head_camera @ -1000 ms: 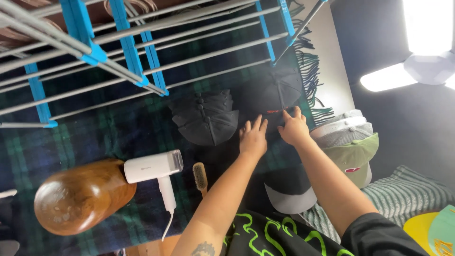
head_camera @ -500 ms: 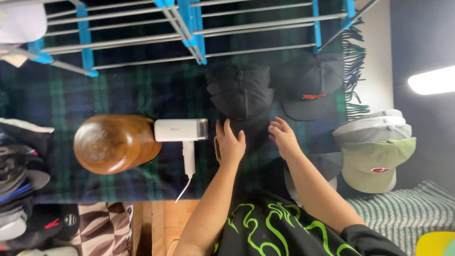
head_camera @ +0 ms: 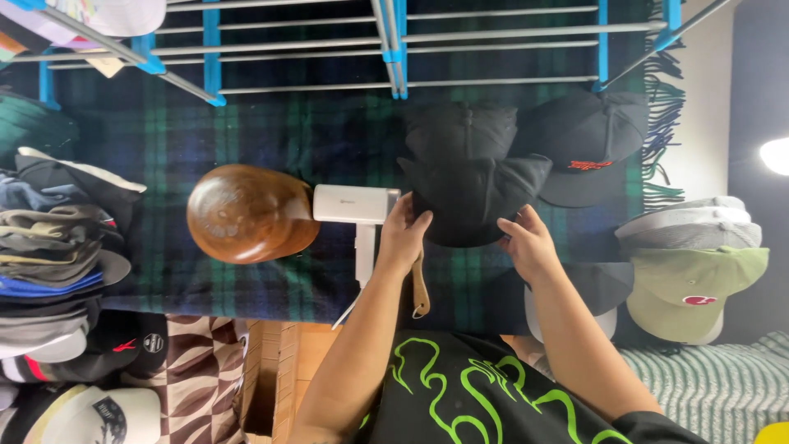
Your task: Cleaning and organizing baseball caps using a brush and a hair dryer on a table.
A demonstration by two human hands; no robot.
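Note:
A black cap (head_camera: 472, 177) lies on the dark plaid blanket (head_camera: 246, 131) with its brim toward me. My left hand (head_camera: 405, 233) grips the brim's left edge, thumb on top. On the brim's right edge my right hand (head_camera: 528, 242) pinches it between fingers and thumb. A second black cap (head_camera: 592, 144) with a red emblem lies just to the right, partly under the first. A brown strap or brush handle (head_camera: 420, 288) shows below my left wrist.
A wooden head-shaped form (head_camera: 246, 214) and a white handheld dryer (head_camera: 355, 205) lie left of the hands. Stacked caps (head_camera: 62, 238) fill the left side; a green cap (head_camera: 694, 288) and grey ones sit right. A blue-and-metal drying rack (head_camera: 394, 41) spans the top.
The view has shifted so everything sits further right and lower. Both hands came back from the far caps toward me and closed on the brim of the nearest black cap.

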